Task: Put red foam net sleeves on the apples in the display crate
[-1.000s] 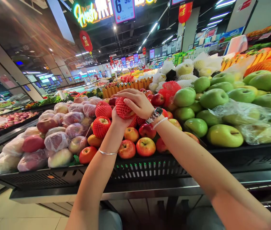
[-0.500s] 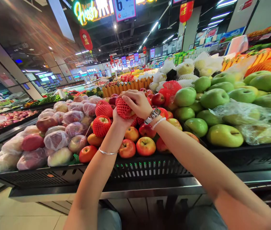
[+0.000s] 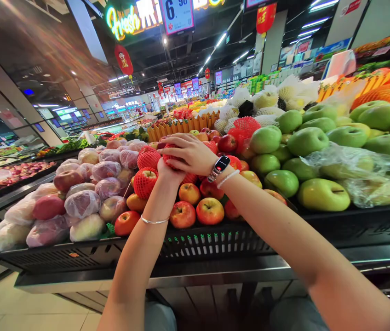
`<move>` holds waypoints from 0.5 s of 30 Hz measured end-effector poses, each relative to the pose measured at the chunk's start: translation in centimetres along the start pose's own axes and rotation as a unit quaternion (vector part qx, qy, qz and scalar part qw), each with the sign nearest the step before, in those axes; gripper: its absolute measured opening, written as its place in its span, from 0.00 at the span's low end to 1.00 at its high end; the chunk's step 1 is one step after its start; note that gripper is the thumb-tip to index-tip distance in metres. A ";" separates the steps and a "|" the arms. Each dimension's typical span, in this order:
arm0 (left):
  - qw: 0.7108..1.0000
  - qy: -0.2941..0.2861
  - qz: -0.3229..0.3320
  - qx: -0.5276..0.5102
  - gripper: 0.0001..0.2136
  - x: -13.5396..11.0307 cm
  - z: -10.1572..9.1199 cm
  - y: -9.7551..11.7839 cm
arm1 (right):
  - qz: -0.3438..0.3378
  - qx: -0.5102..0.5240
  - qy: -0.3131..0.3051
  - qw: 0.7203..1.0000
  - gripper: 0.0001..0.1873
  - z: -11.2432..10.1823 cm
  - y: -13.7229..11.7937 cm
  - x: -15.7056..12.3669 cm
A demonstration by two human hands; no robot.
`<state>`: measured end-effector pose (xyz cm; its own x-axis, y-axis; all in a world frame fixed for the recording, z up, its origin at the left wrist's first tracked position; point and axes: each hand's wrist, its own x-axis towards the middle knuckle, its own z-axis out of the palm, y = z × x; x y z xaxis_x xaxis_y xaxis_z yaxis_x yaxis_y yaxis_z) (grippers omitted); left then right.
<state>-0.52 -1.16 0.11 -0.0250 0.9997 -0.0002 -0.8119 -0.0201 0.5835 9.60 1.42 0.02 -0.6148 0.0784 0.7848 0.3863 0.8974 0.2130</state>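
Note:
Both hands meet around an apple in a red foam net [image 3: 169,161], just above the heap of red apples. Underneath, my left hand [image 3: 170,173] cups it, a silver bangle at the wrist. Over the top and near side lies my right hand [image 3: 195,154], its fingers bent across the net and covering most of the fruit; this wrist wears a watch [image 3: 220,167] and a beaded bracelet. Beside my left hand, another netted apple [image 3: 146,181] rests on the pile. Bare red-yellow apples [image 3: 210,210] lie below my hands.
A black slotted crate [image 3: 215,241] holds the apples along the counter's front edge. Plastic-wrapped fruit [image 3: 83,204] is heaped at left. Green apples [image 3: 308,140] and a clear plastic bag [image 3: 364,168] are at right. An orange picket divider [image 3: 183,125] stands behind.
My right hand has turned and slid left over the netted apple, covering more of it, and its watch face now shows. My left hand stays beneath the apple.

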 end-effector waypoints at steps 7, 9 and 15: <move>0.999 -0.040 -0.022 0.022 0.26 -0.7 0.1 0.0 | 0.108 0.114 0.063 0.986 0.25 -0.6 1.2 -0.5; 0.995 -0.080 -0.003 0.059 0.22 -0.8 0.1 0.0 | 0.137 0.168 0.079 0.973 0.30 -0.8 1.4 -0.5; 0.989 -0.095 0.047 0.098 0.13 -0.3 0.1 0.0 | 0.163 0.184 0.137 0.960 0.39 -1.1 2.0 -0.5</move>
<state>-0.47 -1.42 0.25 0.0308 0.9786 0.2035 -0.6814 -0.1284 0.7206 11.45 2.70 0.75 -0.2793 0.3085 0.9093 0.2275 0.9413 -0.2495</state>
